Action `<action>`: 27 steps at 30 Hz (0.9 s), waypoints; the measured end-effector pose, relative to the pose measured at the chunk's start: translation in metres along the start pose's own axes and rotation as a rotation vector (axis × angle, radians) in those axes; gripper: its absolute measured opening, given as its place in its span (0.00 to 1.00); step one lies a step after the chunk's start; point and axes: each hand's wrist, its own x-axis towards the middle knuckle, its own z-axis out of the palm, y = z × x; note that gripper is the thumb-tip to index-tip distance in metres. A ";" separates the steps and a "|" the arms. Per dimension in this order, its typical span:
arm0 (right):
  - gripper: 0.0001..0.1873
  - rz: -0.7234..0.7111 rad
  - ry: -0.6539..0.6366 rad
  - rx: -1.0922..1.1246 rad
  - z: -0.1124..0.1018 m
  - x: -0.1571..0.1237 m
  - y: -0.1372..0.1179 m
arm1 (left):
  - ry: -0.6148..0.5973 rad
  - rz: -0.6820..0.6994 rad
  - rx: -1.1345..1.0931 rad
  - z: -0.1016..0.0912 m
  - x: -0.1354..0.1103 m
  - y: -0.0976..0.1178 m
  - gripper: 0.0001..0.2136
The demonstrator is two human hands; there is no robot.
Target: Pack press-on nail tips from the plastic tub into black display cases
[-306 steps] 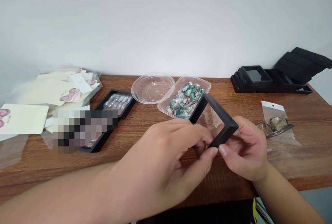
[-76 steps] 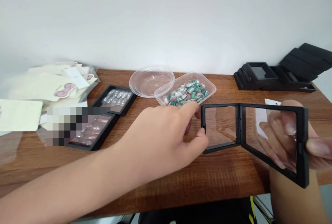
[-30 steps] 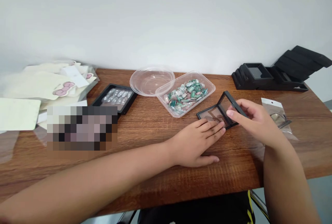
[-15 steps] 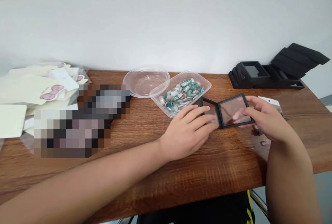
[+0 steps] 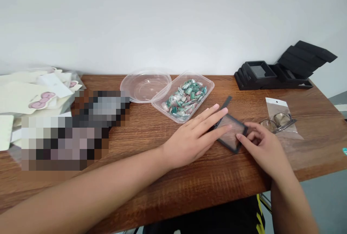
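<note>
A hinged black display frame point(image 5: 230, 139) with clear film windows is tilted above the table in the head view, one half seen nearly edge-on. My left hand point(image 5: 191, 138) reaches over its left side with fingers stretched out and touching or nearly touching the film. My right hand point(image 5: 264, 149) pinches the frame's right edge between thumb and curled fingers. Just behind my left hand, a clear rectangular tub point(image 5: 177, 118) holds many small, shiny, individually wrapped pieces point(image 5: 187, 96) in green, white and pink.
A round clear plastic container point(image 5: 145, 91) stands beside the tub. Black frames point(image 5: 260, 71) are stacked at the back right. Eyeglasses point(image 5: 282, 120) lie on a clear packet point(image 5: 275, 103). On the left are cream cards point(image 5: 24, 94) and a pixelated dark object point(image 5: 105, 116).
The display frame has turned and come closer to me, its two halves at a different angle. My right hand has moved left and nearer, uncovering the eyeglasses. The view has shifted slightly right.
</note>
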 end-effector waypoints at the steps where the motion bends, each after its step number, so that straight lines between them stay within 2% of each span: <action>1: 0.24 -0.011 0.037 -0.079 0.003 -0.006 0.001 | -0.009 -0.024 -0.006 0.002 0.000 0.001 0.18; 3: 0.20 -0.019 0.086 -0.206 0.007 -0.015 -0.001 | -0.008 -0.069 -0.021 0.005 0.000 0.002 0.19; 5: 0.21 -0.062 0.097 -0.274 0.010 -0.021 -0.004 | 0.002 -0.103 -0.048 0.007 -0.001 0.003 0.22; 8: 0.24 -0.208 0.091 -0.336 0.014 -0.024 -0.006 | -0.011 -0.161 -0.078 0.009 -0.003 0.003 0.27; 12: 0.24 -0.412 0.159 -0.430 0.018 -0.024 0.002 | -0.100 -0.213 -0.082 0.009 -0.004 0.003 0.33; 16: 0.23 -0.570 0.186 -0.454 0.018 -0.029 0.011 | -0.242 -0.206 -0.075 0.009 -0.006 0.008 0.33; 22: 0.23 -0.609 0.254 -0.415 0.020 -0.034 0.016 | -0.434 -0.267 -0.042 0.011 -0.012 0.021 0.31; 27: 0.24 -0.662 0.276 -0.428 0.021 -0.032 0.013 | -0.464 -0.327 -0.035 0.011 -0.017 0.030 0.32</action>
